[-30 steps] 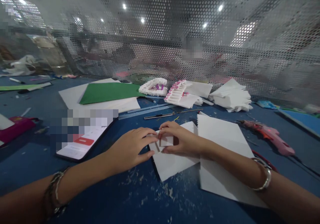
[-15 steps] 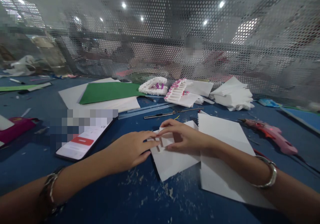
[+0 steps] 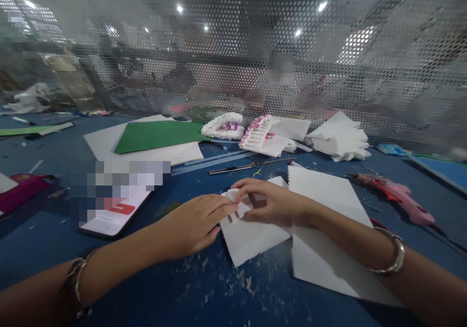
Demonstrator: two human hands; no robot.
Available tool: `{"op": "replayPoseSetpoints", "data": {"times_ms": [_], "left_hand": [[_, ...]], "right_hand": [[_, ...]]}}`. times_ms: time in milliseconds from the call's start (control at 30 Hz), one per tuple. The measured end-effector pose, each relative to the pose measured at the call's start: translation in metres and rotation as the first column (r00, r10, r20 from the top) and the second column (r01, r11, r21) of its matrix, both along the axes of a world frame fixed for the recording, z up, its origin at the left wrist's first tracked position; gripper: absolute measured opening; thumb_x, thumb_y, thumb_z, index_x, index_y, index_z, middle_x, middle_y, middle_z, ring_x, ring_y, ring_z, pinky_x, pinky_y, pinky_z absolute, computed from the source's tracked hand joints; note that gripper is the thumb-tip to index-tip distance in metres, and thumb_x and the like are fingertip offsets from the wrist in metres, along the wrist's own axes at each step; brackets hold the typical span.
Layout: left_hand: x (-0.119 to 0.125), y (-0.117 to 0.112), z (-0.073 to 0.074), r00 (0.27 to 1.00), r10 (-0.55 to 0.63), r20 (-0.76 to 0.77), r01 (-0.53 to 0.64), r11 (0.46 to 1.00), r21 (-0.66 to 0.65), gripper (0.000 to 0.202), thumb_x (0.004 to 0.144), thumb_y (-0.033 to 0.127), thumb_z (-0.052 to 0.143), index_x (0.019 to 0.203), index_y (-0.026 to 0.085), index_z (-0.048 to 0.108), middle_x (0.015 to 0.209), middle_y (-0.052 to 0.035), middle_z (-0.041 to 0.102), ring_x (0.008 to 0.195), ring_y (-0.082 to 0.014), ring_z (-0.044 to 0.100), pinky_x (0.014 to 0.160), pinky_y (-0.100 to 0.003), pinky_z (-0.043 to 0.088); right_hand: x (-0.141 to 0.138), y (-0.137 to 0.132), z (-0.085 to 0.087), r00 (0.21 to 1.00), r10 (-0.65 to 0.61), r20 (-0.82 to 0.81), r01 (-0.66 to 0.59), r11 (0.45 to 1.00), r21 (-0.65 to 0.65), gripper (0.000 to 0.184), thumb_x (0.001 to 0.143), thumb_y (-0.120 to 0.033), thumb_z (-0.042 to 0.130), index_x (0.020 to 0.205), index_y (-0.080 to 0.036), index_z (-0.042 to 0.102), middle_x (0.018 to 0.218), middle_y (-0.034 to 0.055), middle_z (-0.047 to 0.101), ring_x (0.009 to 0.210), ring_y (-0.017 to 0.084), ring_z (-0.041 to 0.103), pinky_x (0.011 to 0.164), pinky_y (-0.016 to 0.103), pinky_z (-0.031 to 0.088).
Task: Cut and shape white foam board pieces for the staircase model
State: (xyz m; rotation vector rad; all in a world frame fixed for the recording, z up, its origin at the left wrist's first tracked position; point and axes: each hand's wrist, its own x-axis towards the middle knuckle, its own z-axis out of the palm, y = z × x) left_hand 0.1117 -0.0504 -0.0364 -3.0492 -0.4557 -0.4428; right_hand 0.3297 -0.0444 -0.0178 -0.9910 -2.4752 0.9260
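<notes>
A white foam sheet (image 3: 248, 239) with cut slots lies on the blue table (image 3: 204, 293) in front of me. My left hand (image 3: 193, 222) rests flat on its left edge, fingers stretched out and pressing it down. My right hand (image 3: 266, 203) pinches a small cut piece of the white foam (image 3: 239, 201) at the sheet's top left and bends it up. A larger white sheet (image 3: 328, 229) lies under my right forearm.
A phone (image 3: 116, 215) lies at left, a pink glue gun (image 3: 396, 195) at right. Behind are a cutter knife (image 3: 233, 169), a ruler (image 3: 211, 161), green paper (image 3: 156, 135), small white foam models (image 3: 241, 130) and stacked white sheets (image 3: 339, 139). A perforated screen (image 3: 233, 49) closes the table's far edge.
My right hand has lifted the small cut foam piece a little higher. My left hand's fingers slid further onto the sheet and flattened.
</notes>
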Motion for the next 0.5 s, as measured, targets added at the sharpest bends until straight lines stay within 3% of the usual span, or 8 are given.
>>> {"op": "replayPoseSetpoints", "data": {"times_ms": [300, 500], "left_hand": [[0.0029, -0.0017, 0.0011, 0.999, 0.034, -0.037, -0.030, 0.995, 0.095, 0.040, 0.077, 0.009, 0.033, 0.115, 0.015, 0.044, 0.111, -0.0149, 0.050, 0.095, -0.0256, 0.052, 0.072, -0.038, 0.047], [0.0017, -0.0019, 0.0020, 0.996, 0.043, -0.080, -0.035, 0.995, 0.097, 0.042, 0.076, 0.009, 0.034, 0.117, 0.015, 0.043, 0.115, -0.0165, 0.048, 0.100, -0.0274, 0.050, 0.076, -0.041, 0.046]], "right_hand": [[0.0010, 0.0022, -0.0027, 1.000, -0.017, -0.007, 0.017, 1.000, 0.000, 0.026, 0.069, -0.022, 0.060, 0.095, -0.020, 0.057, 0.111, 0.0055, 0.043, 0.086, 0.012, 0.048, 0.075, 0.026, 0.041], [-0.0014, -0.0021, 0.0019, 0.996, -0.081, 0.030, 0.079, 0.994, 0.069, 0.028, 0.067, -0.020, 0.062, 0.095, -0.021, 0.062, 0.112, 0.0067, 0.044, 0.101, 0.016, 0.044, 0.086, 0.029, 0.036]]}}
